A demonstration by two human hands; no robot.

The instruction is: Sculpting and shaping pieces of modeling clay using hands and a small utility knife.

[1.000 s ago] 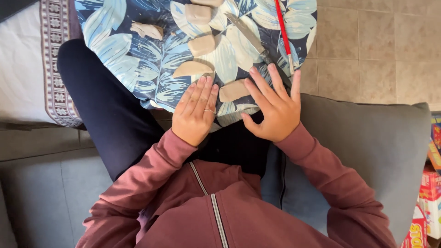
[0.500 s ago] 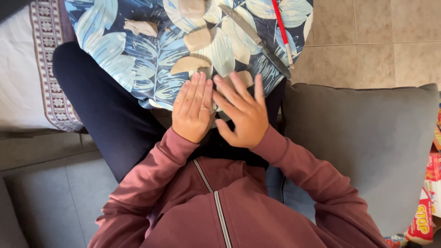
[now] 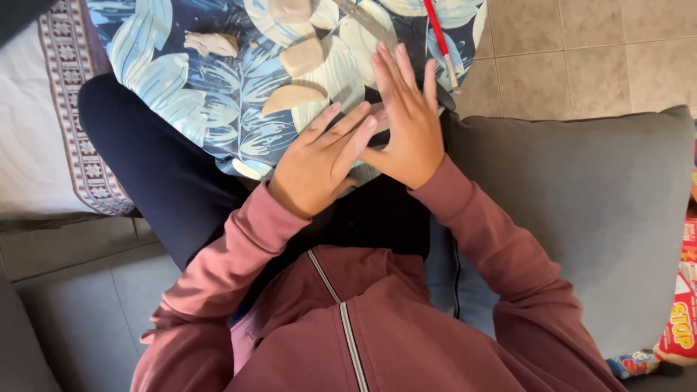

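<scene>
Pressing flat on the leaf-print cushion (image 3: 239, 94), both hands are lying open with nothing clasped in either; the left hand (image 3: 319, 167) is spreading its fingers over the near edge of the fabric, and the right hand (image 3: 406, 123) is lying just beside it, fingers apart and pointing away from the body, the two touching near the thumbs.

Judging from how things are lying, the likeliest trouble is the red pencil (image 3: 439, 40); it is resting loose on the cushion's far right edge, close by the right fingertips and above the tiled floor (image 3: 581, 51), so any push or tilt of the soft surface could be sending it rolling off. A thin grey strip, perhaps a ruler (image 3: 377, 25), is lying slantwise beside the pencil and running under the right hand, and it could be sliding the same way. The cushion itself is sitting on the person's lap over dark trousers (image 3: 160, 174), not on anything firm, so a shift of the legs could be tipping it.

As for looks, the cushion is dark blue with large pale blue and cream leaves, plump and slightly wrinkled; it is lying between a grey sofa cushion (image 3: 581, 210) on the right and a white patterned cloth (image 3: 36, 145) on the left.
</scene>
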